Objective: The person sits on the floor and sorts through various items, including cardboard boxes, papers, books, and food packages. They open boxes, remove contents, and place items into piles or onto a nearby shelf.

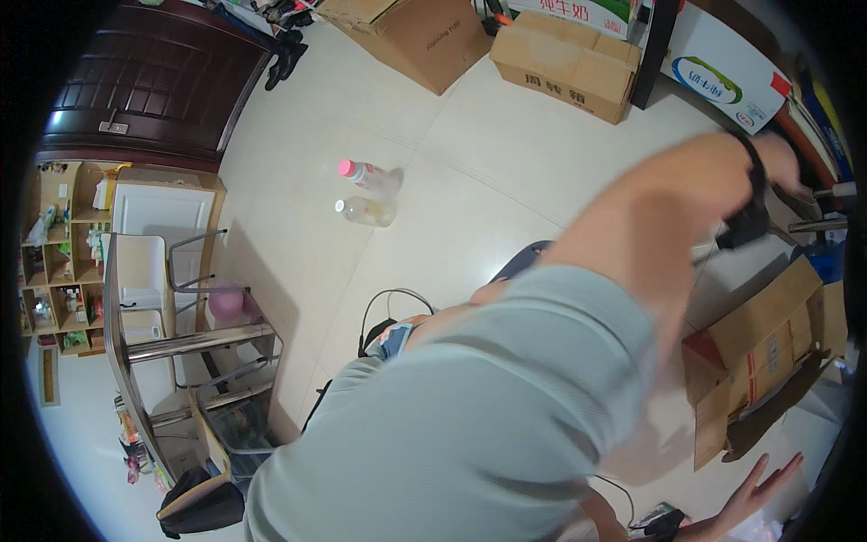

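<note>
My left hand (779, 162) reaches to the upper right and is blurred, with a black strap (752, 203) around its wrist. A dark object (799, 202) and metal rods (819, 225) lie right beside it. Whether the fingers hold anything cannot be made out. At the lower right, my right hand (748, 491) spreads its fingers with nothing in them. Between the two hands, an opened cardboard box (772, 359) stands on the tiled floor with its flaps out. Below it, near my right forearm, lie a small dark item (660, 525) and a thin cable (626, 494).
Two plastic bottles (366, 211) are on the floor. Cardboard boxes (562, 68) and a milk carton box (725, 74) line the upper edge. A black post (653, 61) rises between boxes. To the left are a metal-framed table (196, 342), chairs (139, 264) and a door (162, 74).
</note>
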The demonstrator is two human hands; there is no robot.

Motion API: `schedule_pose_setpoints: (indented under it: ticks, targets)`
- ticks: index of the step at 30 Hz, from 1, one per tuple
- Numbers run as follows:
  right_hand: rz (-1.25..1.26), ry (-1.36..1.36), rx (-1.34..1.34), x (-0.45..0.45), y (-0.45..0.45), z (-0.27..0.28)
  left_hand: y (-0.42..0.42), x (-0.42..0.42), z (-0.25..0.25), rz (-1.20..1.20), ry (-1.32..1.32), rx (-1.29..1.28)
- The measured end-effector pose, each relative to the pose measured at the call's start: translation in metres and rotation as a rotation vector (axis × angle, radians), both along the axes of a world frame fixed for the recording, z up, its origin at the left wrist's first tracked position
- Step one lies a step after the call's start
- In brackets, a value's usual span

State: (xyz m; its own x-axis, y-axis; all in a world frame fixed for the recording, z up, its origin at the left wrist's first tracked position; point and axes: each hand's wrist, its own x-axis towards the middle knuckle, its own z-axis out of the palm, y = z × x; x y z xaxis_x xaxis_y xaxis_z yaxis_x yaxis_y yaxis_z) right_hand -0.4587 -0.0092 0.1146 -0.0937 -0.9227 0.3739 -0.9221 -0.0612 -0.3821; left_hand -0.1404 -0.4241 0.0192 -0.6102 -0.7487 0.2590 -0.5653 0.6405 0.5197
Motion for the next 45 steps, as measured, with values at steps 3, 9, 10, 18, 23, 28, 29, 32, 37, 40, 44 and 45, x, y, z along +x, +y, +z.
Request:
schedule_pose_setpoints:
  ticks: [3, 9, 10, 18, 23, 28, 29, 32, 37, 40, 44, 45]
  targets:
    - [0.136, 0.221, -0.016, 0.03, -0.016, 0.005, 0.004, 0.132, -0.018, 0.114, -0.181, -0.124]
    - [0.374, 0.07, 0.249, 0.081, -0.021, -0.021, 0.268, 0.511, -0.029, 0.856, -0.76, 0.131]
    - [0.329, 0.002, 0.303, 0.079, -0.016, -0.027, 0.305, 0.513, -0.023, 1.087, -0.834, 0.223]
    - [0.498, 0.107, 0.42, 0.113, -0.031, -0.05, 0.505, 0.592, -0.061, 1.576, -0.605, 0.358]
    - [0.517, 0.137, 0.441, 0.123, -0.029, -0.051, 0.497, 0.585, -0.07, 1.621, -0.405, 0.406]
    - [0.504, 0.023, 0.545, 0.126, -0.02, -0.049, 0.515, 0.538, -0.072, 1.71, -0.475, 0.128]
    - [0.51, 0.017, 0.562, 0.126, -0.02, -0.051, 0.519, 0.532, -0.077, 1.748, -0.521, 0.069]
    - [0.505, 0.017, 0.599, 0.126, -0.018, -0.052, 0.521, 0.514, -0.088, 1.85, -0.63, 0.172]
    - [0.444, 0.003, 0.596, 0.13, -0.016, -0.048, 0.496, 0.539, -0.094, 1.715, -0.527, 0.146]
    - [0.434, 0.037, 0.605, 0.125, -0.02, -0.045, 0.443, 0.521, -0.076, 1.52, -0.437, 0.023]
    - [0.36, 0.005, 0.643, 0.118, -0.018, -0.04, 0.34, 0.457, -0.042, 1.017, -0.387, -0.12]
    - [0.346, 0.009, 0.665, 0.118, -0.02, -0.043, 0.32, 0.427, -0.024, 0.899, -0.373, -0.128]
